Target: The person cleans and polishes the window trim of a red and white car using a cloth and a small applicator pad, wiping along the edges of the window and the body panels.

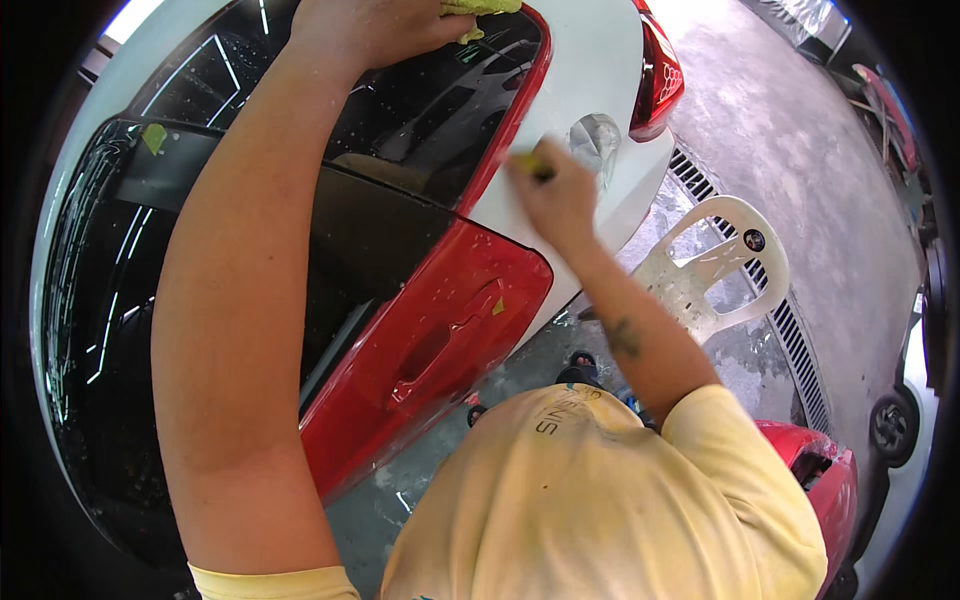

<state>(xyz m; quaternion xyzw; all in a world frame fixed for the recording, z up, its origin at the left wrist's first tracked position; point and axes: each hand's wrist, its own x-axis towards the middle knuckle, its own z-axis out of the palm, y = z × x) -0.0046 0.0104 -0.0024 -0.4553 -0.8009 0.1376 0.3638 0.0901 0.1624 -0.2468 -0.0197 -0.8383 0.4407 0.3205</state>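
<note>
Flanking the red window edge (546,50), left hand (385,30) grips cloth (483,6), right hand (560,200) a blurred object (531,165), floor (840,210) stretching rightward.

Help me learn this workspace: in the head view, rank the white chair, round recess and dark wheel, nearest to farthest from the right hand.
1. Round recess: just upper right of the right hand.
2. White chair: lower right.
3. Dark wheel: far right.
</note>
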